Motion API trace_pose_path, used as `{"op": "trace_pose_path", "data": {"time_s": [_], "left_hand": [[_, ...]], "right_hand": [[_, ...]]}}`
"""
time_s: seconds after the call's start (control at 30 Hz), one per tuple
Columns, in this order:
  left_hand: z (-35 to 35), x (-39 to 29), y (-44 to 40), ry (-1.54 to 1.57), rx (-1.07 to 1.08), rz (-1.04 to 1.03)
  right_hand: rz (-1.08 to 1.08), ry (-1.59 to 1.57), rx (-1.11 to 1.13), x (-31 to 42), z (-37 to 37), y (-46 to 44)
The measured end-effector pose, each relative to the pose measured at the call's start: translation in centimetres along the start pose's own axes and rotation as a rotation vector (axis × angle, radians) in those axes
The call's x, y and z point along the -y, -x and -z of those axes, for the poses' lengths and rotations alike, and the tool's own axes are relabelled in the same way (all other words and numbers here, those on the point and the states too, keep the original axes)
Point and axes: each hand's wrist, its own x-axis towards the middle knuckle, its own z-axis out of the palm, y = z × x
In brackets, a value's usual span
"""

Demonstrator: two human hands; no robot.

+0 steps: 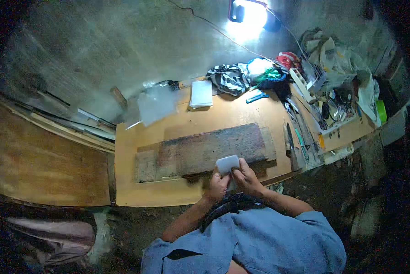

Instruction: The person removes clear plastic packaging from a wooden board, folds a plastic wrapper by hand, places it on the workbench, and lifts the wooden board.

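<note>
A small white rectangular piece [228,164], maybe paper or card, is held up close to my body at the front edge of the table. My left hand [219,184] grips its left side with the fingers closed. On the other side my right hand [247,179] pinches it, thumb towards the middle. Whether it is one sheet or several layers I cannot make out. Just beyond both hands lies a dark, worn wooden board [209,148] on the table.
Further back on the tabletop [157,194] are a stack of white sheets [201,94], a clear plastic bag [157,107], a patterned cloth [228,78] and a blue-handled tool [257,97]. Several tools and a cluttered tray [340,107] occupy the right side. A bright lamp [253,16] shines at the back.
</note>
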Motion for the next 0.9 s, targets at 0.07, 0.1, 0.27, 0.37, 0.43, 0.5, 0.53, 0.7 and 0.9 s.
{"op": "trace_pose_path", "data": {"time_s": [0.07,0.1,0.27,0.37,0.43,0.5,0.53,0.7,0.9], "left_hand": [[0.4,-0.2,0.6,-0.334,-0.001,-0.097],[0.4,-0.3,0.6,-0.503,0.004,-0.146],[-0.1,0.3,0.0,-0.079,-0.043,-0.047],[0.1,1.0,-0.4,0.007,-0.049,0.003],[-0.5,-0.2,-0.2,0.021,-0.035,0.008],[-1.1,-1.6,0.2,-0.144,-0.069,-0.136],[-0.4,-0.4,-0.1,-0.144,-0.053,-0.133],[1.0,-1.5,-1.0,-0.218,-0.06,-0.037],[5.9,-2.4,-5.1,-0.769,-0.195,-0.374]], "right_hand": [[0.178,0.067,-0.054,0.5,-0.3,0.2],[0.178,0.067,-0.048,0.7,-0.2,0.3],[0.138,0.081,-0.035,0.7,-0.5,-0.1],[-0.017,0.049,-0.007,0.9,-0.2,-0.1],[0.099,0.104,-0.053,0.6,-0.4,-0.4],[0.211,0.164,-0.11,0.1,-0.6,-0.4],[0.164,0.149,-0.112,-0.2,-0.6,-0.4],[0.024,0.079,-0.196,-0.4,1.4,-0.9],[-0.061,-0.077,-0.355,-1.7,7.1,-1.3]]}}
